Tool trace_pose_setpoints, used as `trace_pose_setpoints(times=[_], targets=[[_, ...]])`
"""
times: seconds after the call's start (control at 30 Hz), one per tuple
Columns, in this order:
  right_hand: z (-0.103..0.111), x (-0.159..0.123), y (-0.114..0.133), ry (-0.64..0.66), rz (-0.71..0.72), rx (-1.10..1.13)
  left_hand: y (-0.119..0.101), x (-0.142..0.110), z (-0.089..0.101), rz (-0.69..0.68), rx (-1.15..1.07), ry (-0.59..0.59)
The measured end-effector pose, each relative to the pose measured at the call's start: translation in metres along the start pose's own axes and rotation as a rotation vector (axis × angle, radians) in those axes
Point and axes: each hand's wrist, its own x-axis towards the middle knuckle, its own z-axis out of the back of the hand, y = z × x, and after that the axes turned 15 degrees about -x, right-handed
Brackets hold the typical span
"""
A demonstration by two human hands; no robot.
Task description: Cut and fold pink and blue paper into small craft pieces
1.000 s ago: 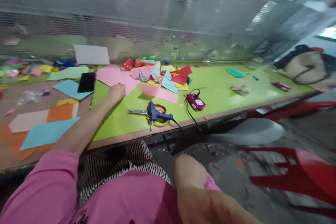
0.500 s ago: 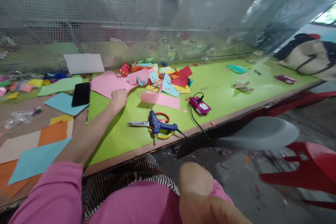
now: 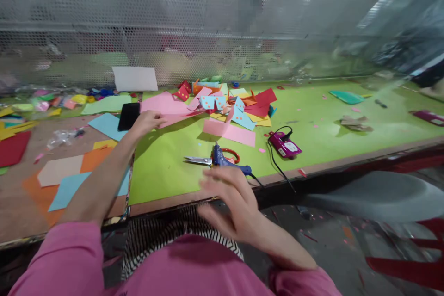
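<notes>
My left hand point(image 3: 149, 121) has its fingers closed on the near edge of a pink sheet of paper point(image 3: 163, 103), which rises slightly off the green table. Smeared by motion, my right hand point(image 3: 233, 201) hovers over the table's front edge with thumb and fingers apart, holding nothing. Just beyond it lie scissors point(image 3: 199, 160) with red and yellow handles, partly hidden, and a blue glue gun point(image 3: 218, 153) on top of them. Behind these sit a folded pink paper strip point(image 3: 239, 134) and dotted light-blue paper pieces point(image 3: 212, 102).
A black phone point(image 3: 128, 116) lies left of the pink sheet. Cut blue paper point(image 3: 71, 189) and orange paper point(image 3: 95, 161) cover the left side. A purple box with a plug point(image 3: 285, 144) trails a cable over the front edge. Perforated metal panel point(image 3: 173, 14) backs the table.
My left hand has gone from resting on the pink sheet to gripping and lifting its edge. My right hand has come up from my lap toward the scissors and glue gun.
</notes>
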Motion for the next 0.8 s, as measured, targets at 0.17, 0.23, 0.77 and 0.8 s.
trace_pose_setpoints(times=[0.17, 0.23, 0.77, 0.8], targets=[[-0.041, -0.021, -0.053, 0.263, -0.102, -0.337, 0.002, -0.010, -0.006, 0.025, -0.053, -0.082], [-0.047, -0.033, -0.068, 0.319, -0.094, -0.362, 0.004, -0.012, -0.008, 0.034, -0.048, -0.112], [-0.040, -0.018, -0.083, 0.348, -0.229, -0.275, 0.008, -0.017, -0.032, -0.074, 0.129, -0.012], [-0.037, -0.015, -0.080, 0.347, -0.206, -0.257, 0.009, -0.015, -0.029, -0.066, 0.101, 0.014]])
